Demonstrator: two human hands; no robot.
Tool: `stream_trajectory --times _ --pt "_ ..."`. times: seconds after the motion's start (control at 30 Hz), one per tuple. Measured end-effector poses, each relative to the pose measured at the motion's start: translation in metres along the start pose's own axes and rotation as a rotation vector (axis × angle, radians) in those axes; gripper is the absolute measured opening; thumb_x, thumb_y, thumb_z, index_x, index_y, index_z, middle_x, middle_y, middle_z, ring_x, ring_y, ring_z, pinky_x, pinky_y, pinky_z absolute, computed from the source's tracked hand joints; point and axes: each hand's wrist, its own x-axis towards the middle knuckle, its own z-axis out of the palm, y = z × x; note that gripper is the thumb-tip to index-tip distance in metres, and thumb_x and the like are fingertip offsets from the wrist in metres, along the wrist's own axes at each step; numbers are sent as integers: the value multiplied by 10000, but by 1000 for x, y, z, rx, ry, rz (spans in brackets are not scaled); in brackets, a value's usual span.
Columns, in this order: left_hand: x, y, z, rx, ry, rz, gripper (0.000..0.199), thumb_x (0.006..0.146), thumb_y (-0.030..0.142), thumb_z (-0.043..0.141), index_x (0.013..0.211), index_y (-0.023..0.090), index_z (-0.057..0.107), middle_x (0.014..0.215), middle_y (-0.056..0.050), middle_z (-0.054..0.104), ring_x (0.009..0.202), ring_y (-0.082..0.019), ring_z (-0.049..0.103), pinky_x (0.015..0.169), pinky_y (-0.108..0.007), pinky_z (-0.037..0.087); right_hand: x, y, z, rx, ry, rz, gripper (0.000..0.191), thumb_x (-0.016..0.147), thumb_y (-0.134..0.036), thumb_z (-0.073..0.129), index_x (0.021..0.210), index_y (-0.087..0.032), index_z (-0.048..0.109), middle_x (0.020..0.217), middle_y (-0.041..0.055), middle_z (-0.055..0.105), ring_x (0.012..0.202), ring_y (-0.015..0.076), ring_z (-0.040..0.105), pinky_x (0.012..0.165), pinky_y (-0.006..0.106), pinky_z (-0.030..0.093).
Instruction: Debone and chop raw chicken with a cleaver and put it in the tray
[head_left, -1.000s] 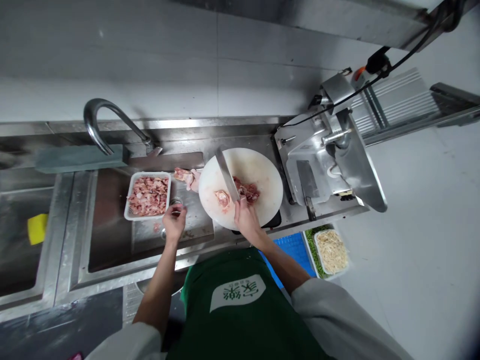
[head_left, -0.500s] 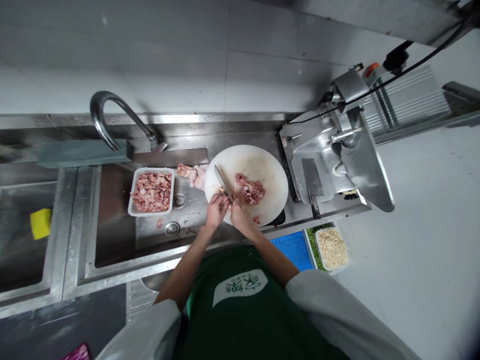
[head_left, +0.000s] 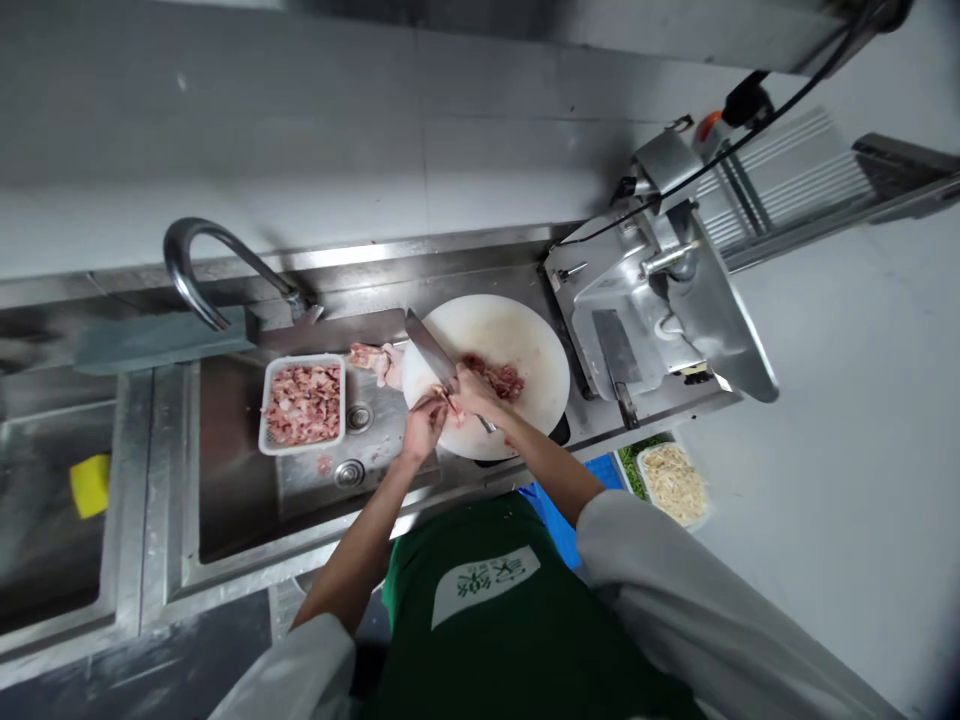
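My right hand (head_left: 475,392) is closed on a knife (head_left: 430,350), whose broad blade points up and left over the round white cutting board (head_left: 525,325). Close beside it, at the board's lower left, my left hand (head_left: 425,423) pinches a small piece of raw meat (head_left: 442,395). A pile of cut dark red meat (head_left: 504,379) lies on the board just right of my right hand. Larger pale raw pieces (head_left: 384,364) rest at the board's left edge. The exact shape of the held piece is partly hidden by my fingers.
A white basket of chopped meat (head_left: 304,403) sits in the sink, under a curved faucet (head_left: 217,235). On the right stands a metal slicer (head_left: 675,270) with a cleaver (head_left: 616,350) on it. A yellow sponge (head_left: 90,486) lies far left; shredded food (head_left: 673,484) is below right.
My right hand has moved up over the board, and the knife has moved up and left with it. My left hand has shifted slightly down and left. The whole view has tilted somewhat.
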Motion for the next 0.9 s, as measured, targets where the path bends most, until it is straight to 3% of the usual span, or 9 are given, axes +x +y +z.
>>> stream_trajectory --times 0.07,0.17,0.27,0.33,0.43,0.53,0.67,0.77,0.9 --pt "10 -1 -12 65 -71 107 330 891 140 467 1128 185 692 1198 -130 649 1105 -245 611 976 -403 489 -8 18 -11 25 36 -19 277 1051 -302 437 1185 -92 559 1084 132 718 1042 196 674 815 216 451" --pt "34 -4 -25 185 -349 305 502 831 49 489 1263 249 649 1361 -100 599 1306 -270 501 1111 -472 366 -36 52 -11 43 44 -10 319 1052 -255 373 1286 -88 512 1178 194 690 1108 252 660 885 290 462" --pt "49 -9 -23 266 -520 333 392 823 110 612 1170 277 686 1252 -83 657 1219 -283 551 1082 -469 367 -66 77 5 52 -48 -8 341 1048 -256 377 1326 -90 484 1195 199 685 1104 271 662 876 311 466" --pt "43 -11 -10 281 -437 256 268 828 232 699 1095 241 693 1133 -103 675 1113 -288 586 1020 -441 412 -79 85 17 45 -106 17 322 1056 -270 372 1292 -96 506 1158 196 698 1080 269 673 860 303 461" --pt "13 -5 18 297 -109 51 274 841 399 721 1001 183 661 990 -126 646 993 -297 593 931 -434 455 -88 88 27 21 -136 57 305 1069 -284 354 1231 -101 537 1102 190 712 1071 263 679 862 296 451" --pt "-20 5 38 297 174 -71 343 832 489 724 983 197 628 993 -109 608 995 -296 579 920 -452 470 -88 80 17 18 -127 53 290 1065 -268 366 1247 -109 525 1098 176 717 1043 258 690 844 296 457" --pt "-43 7 36 230 405 -84 225 919 432 630 984 216 630 1062 -104 593 1088 -268 568 980 -431 467 -88 55 -5 3 -8 12 369 1070 -292 331 1351 -97 467 1110 187 713 1010 283 695 839 320 474" --pt "-45 -3 31 235 333 13 155 943 347 604 971 204 657 1061 -115 623 1082 -253 581 1004 -428 457 -86 33 -3 4 93 -9 446 1083 -343 269 1417 -85 413 1166 212 687 1040 290 684 852 328 482" --pt "-39 -17 35 168 130 236 161 940 287 614 1064 210 683 1110 -105 646 1095 -237 583 970 -407 496 -78 29 24 2 -96 -12 319 1060 -241 361 1293 -105 531 1129 190 699 1053 254 681 851 290 479"
